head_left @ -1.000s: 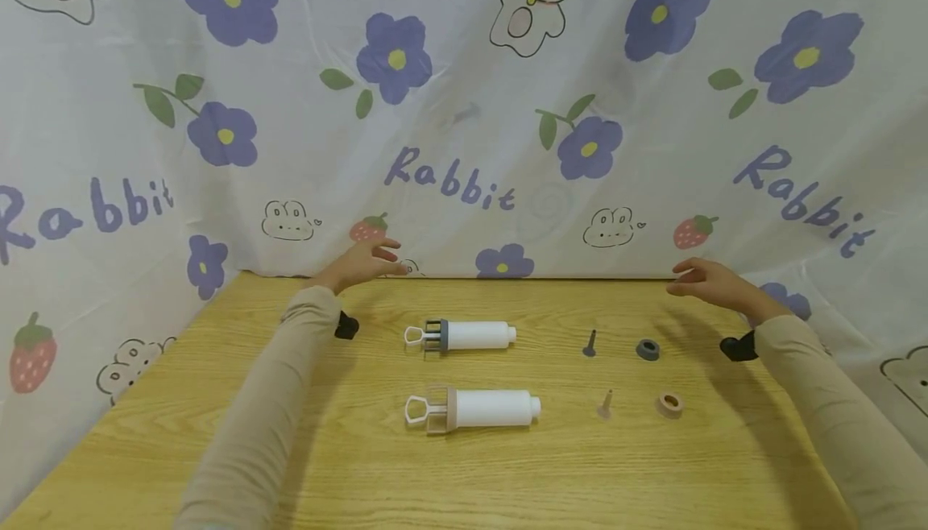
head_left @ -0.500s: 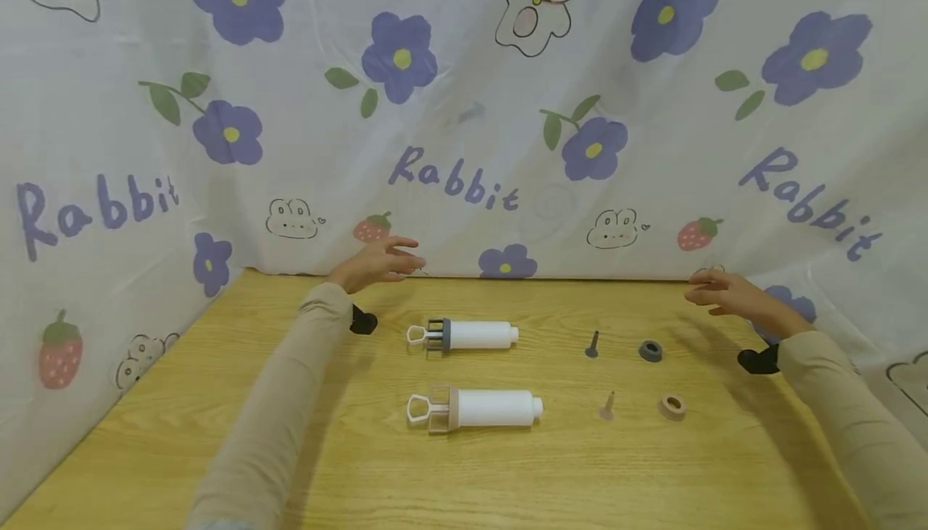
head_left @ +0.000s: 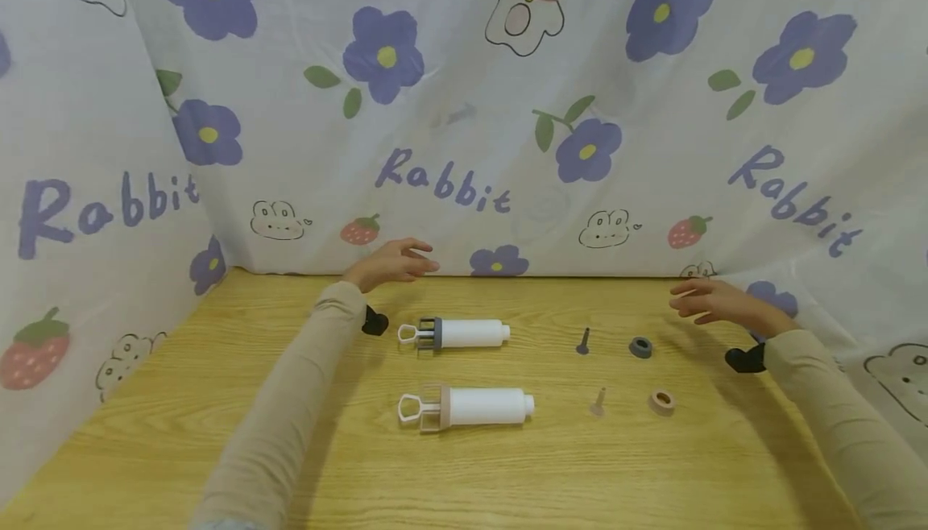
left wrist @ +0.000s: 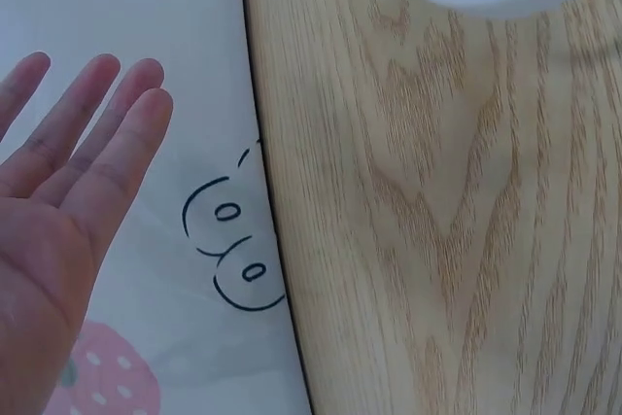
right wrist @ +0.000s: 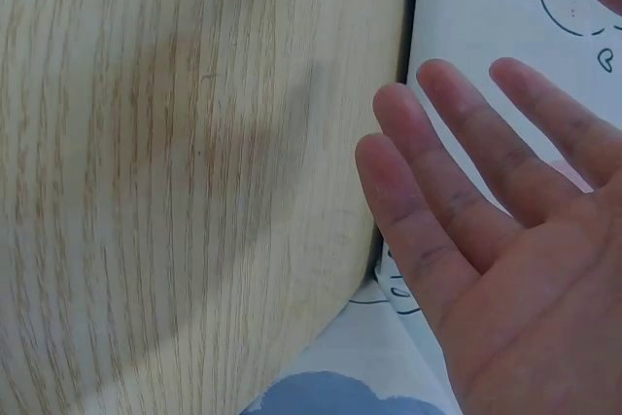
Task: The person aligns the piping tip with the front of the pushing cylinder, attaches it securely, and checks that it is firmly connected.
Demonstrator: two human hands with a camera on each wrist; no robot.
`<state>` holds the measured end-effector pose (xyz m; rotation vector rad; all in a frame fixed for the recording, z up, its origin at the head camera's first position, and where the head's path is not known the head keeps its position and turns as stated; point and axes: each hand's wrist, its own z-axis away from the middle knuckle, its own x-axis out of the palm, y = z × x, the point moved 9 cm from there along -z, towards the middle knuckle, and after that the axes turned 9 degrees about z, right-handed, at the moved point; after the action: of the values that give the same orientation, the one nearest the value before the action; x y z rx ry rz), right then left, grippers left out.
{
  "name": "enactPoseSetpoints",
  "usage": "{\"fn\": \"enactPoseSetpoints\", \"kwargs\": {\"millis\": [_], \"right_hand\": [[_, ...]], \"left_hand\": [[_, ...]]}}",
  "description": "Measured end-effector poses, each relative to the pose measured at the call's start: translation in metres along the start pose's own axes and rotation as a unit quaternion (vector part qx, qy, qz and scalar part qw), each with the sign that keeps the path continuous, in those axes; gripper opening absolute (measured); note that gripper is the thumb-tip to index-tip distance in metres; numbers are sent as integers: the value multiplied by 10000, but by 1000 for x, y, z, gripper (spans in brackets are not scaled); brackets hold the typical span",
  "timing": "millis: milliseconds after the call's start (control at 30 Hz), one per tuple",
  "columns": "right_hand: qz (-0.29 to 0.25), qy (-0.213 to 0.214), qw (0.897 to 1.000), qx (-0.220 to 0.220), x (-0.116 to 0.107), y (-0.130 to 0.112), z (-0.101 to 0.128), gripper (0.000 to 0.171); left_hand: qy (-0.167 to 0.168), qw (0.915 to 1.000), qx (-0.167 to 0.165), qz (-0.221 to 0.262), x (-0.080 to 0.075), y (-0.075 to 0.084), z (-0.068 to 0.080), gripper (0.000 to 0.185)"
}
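Over the table's far left, my left hand (head_left: 395, 264) hovers with its fingers extended and holds nothing; the left wrist view shows its bare palm (left wrist: 49, 240). Nearest to it lies a white syringe-like tube (head_left: 473, 333) with a dark grey collar and a white loop handle. Closer to me is a similar tube (head_left: 486, 406) with a beige collar. My right hand (head_left: 714, 302) is raised at the far right, its fingers spread and loosely bent in the right wrist view. Below it are a dark grey ring (head_left: 641, 347) and a dark grey nozzle-like piece (head_left: 583, 341).
A beige ring (head_left: 661, 402) and a beige nozzle-like piece (head_left: 598, 403) lie in the nearer row. The wooden table (head_left: 551, 482) ends at a white curtain (head_left: 449, 127) printed with flowers and rabbits, along the back and sides.
My left hand has drifted right, toward the grey-collared tube. The right hand has dipped slightly and its fingers have spread a little. The view has shifted slightly; the objects stay in place.
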<state>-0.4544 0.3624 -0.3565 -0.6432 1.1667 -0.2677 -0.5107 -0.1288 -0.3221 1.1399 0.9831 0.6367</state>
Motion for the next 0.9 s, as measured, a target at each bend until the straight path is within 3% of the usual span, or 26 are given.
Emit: {"fn": "enactPoseSetpoints", "kwargs": {"millis": [400,600,900], "right_hand": [[272,152,9995,17,6,3,-4,68],[283,322,9990,81,21,2,12,67],[148,247,9996,9,45,-10,31,66]], "left_hand": [[-90,9999,89,42,25,7,-8,62],[-315,9995,70,-55,44,5,-8,58],[-295,9989,337,-151,62,11,0,49]]}}
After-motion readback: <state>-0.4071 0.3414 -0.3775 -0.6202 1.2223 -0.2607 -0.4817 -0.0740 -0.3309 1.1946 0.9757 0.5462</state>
